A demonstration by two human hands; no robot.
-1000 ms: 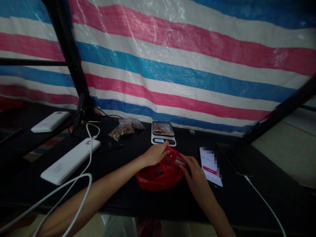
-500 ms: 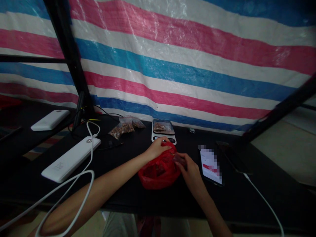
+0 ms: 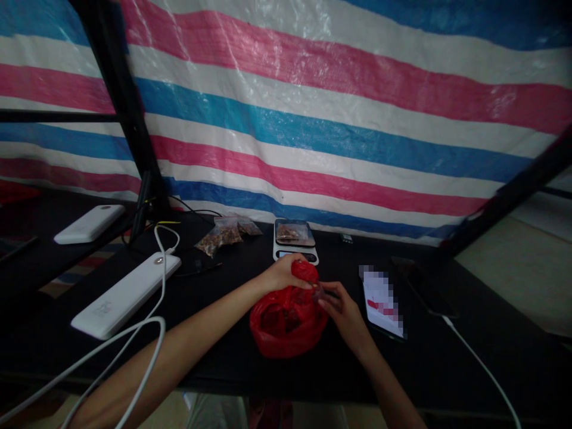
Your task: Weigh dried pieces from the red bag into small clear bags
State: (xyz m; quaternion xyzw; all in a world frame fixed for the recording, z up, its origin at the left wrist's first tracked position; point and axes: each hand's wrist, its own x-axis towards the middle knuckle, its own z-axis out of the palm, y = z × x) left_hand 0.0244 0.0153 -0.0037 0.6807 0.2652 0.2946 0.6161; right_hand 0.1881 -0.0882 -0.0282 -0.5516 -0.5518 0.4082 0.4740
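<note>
A red plastic bag (image 3: 288, 333) sits on the black table near its front edge, its mouth open and dark contents inside. My left hand (image 3: 286, 273) is closed on a bunched upper part of this bag. Just to the right, my right hand (image 3: 343, 304) pinches a small clear plastic bag (image 3: 318, 293) against the red bag's rim. The fingertips of both hands nearly meet there. What lies between them is too small to make out. Behind my left hand is a white kitchen scale (image 3: 308, 255) with a filled zip bag (image 3: 294, 231) on its dark plate.
More zip bags of brown bits (image 3: 223, 235) lie left of the scale. A white power bank (image 3: 120, 298) with a looping white cable (image 3: 163, 286) is at the left. On the right are a lit phone (image 3: 382, 301) and a dark phone (image 3: 422, 286) on a cable. Striped sheeting (image 3: 313, 131) hangs behind.
My left hand has turned and shifted slightly toward my right hand, lifting a bunched part of the red bag. Its fingers now reach the small clear bag. The view has tilted a little.
</note>
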